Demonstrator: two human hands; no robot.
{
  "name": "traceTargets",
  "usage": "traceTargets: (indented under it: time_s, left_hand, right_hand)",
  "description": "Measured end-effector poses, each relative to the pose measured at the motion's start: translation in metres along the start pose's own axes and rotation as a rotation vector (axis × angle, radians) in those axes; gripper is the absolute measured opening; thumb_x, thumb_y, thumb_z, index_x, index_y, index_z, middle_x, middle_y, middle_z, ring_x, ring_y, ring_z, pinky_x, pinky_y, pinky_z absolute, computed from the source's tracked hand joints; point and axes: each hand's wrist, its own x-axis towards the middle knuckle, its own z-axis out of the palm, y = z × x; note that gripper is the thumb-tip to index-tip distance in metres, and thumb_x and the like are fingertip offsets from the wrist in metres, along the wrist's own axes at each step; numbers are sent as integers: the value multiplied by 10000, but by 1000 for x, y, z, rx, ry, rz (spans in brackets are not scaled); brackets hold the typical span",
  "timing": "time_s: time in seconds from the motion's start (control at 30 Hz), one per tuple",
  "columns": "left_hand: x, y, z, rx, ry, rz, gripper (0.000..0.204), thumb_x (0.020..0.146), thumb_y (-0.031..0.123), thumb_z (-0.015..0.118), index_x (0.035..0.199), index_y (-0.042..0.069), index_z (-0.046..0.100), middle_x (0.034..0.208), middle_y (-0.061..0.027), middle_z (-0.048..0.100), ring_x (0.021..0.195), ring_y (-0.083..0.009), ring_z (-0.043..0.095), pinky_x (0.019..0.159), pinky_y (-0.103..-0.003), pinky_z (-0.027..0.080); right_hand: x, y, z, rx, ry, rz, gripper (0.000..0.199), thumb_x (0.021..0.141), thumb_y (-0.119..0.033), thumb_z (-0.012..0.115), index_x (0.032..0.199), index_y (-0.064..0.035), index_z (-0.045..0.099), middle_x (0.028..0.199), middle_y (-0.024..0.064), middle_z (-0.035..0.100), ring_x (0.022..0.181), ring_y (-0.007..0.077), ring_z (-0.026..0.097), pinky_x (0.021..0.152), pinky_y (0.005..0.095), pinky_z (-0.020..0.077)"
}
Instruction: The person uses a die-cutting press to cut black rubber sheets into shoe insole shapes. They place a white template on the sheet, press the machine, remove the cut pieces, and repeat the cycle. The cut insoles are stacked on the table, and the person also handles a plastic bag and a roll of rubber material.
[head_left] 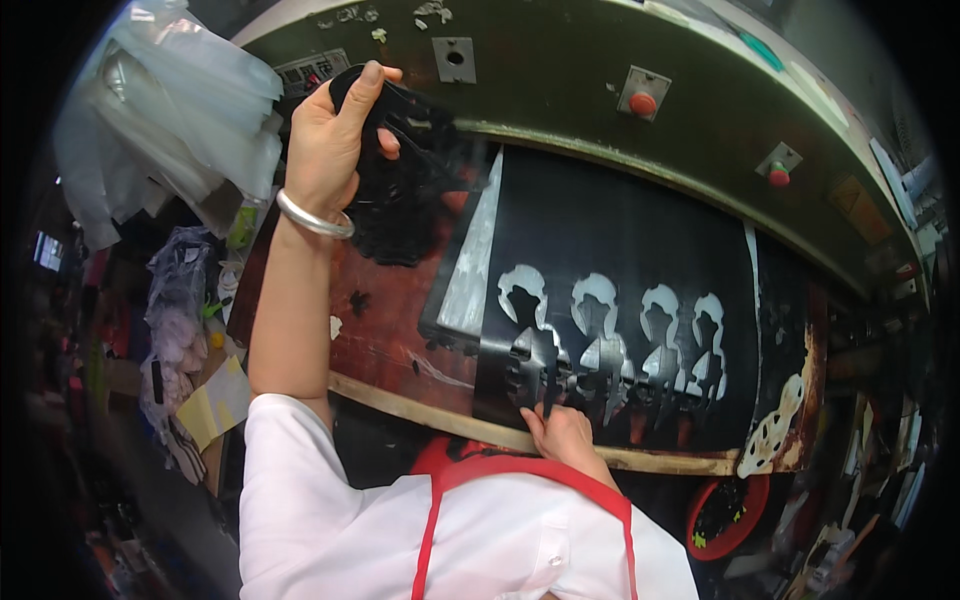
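My left hand (335,150) is raised at the far left, thumb and fingers closed around a floppy black sheet piece (400,115). Its lower part is blurred and merges with a dark heap (390,220) on the reddish board. At the near edge of the board, my right hand (565,435) has its fingertips drawn together by the leftmost cut-out of a black sheet (610,225). What they pinch there is too dark to tell. Several shoe-upper-shaped openings run in a row across the sheet, pale and shiny inside.
Behind the board runs a green machine beam (570,75) with a red button (642,104). Clear plastic bags (180,110) hang at the left. A pale perforated piece (772,425) lies at the board's right corner. A red basin (755,500) with scraps stands below it.
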Motion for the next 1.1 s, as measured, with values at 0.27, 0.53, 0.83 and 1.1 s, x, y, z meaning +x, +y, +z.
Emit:
traceTargets:
  time_s: [0.27, 0.53, 0.83, 1.1]
  left_hand:
    - [7, 38, -61, 143, 7, -150, 346, 915, 345, 666, 966, 3, 671, 733, 19, 571, 568, -44, 459, 522, -211, 400]
    - [-12, 8, -114, 269, 31, -178, 260, 956, 257, 613, 1017, 9, 666, 697, 25, 550, 557, -51, 465, 522, -212, 387]
    - [1, -33, -181, 449, 385, -56, 283, 933, 312, 646, 984, 37, 690, 656, 36, 558, 533, -48, 499, 496, -210, 413]
    - [-31, -48, -216, 912, 388, 128, 169, 885, 157, 679, 1001, 34, 681, 704, -31, 623, 613, -96, 584, 551, -235, 455]
  right_hand:
    - [-1, 18, -37, 313, -139, 97, 354, 944, -314, 554, 799, -1, 632, 707, 218, 627, 710, 413, 624, 618, 452, 462]
    - [-5, 36, -69, 855, -392, 180, 200, 887, -187, 673, 911, 8, 631, 645, -49, 546, 584, 16, 467, 537, 192, 370]
    - [11, 25, -59, 793, -330, 337, 190, 810, -29, 744, 956, 10, 628, 655, -71, 529, 565, -11, 438, 509, 163, 336]
    - [17, 50, -96, 731, -100, 488, 139, 841, -3, 675, 976, -15, 641, 662, -55, 549, 552, 16, 461, 476, 181, 358]
